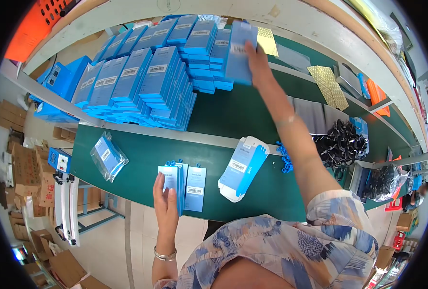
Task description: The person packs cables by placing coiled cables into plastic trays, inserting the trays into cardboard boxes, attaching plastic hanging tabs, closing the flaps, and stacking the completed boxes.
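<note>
My right hand [258,65] is raised over the back shelf, its fingers closed on the edge of a blue box [241,55] with a barcode label. That box is beside the tall stacks of blue boxes [158,72]. Near the front edge of the green table, my left hand [166,200] rests against a small pile of blue packages [176,180], fingers spread. Just right of that pile lies a single flat blue package [195,189]. Farther right sits a stack of flat, unfolded blue-and-white cartons [243,168].
A clear plastic bag with a blue package [109,156] lies on the green table [142,149] at left. Small blue clips [285,156] and tangled black cables [341,142] are at right. Yellow sheets [328,86] lie on the back shelf. A white rail [209,138] crosses the middle.
</note>
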A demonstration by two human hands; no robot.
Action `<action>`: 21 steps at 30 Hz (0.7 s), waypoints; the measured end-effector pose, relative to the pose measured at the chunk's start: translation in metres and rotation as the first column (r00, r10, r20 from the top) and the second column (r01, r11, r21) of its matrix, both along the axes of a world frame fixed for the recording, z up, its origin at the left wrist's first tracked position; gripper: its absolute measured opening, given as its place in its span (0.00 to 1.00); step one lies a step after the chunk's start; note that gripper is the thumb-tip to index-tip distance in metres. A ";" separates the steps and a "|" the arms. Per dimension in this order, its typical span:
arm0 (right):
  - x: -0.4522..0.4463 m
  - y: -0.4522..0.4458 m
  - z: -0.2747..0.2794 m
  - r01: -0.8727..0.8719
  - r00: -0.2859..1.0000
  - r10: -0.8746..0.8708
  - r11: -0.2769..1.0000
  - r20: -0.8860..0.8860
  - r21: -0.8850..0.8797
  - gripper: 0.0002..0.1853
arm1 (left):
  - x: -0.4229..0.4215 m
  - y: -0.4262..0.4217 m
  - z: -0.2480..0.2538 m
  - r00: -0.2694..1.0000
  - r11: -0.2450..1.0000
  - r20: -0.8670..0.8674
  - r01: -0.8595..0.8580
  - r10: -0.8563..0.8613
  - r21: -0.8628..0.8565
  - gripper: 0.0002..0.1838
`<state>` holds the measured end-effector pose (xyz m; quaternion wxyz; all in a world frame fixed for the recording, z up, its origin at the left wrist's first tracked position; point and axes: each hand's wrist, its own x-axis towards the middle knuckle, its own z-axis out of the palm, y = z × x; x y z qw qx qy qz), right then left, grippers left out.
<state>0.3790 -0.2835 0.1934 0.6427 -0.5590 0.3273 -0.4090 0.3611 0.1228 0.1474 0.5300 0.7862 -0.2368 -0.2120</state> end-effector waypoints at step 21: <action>-0.121 0.241 -0.129 -0.354 0.671 0.714 0.547 -0.202 0.758 0.24 | 0.075 0.068 -0.106 0.834 0.971 -0.543 0.041 0.096 0.235 0.43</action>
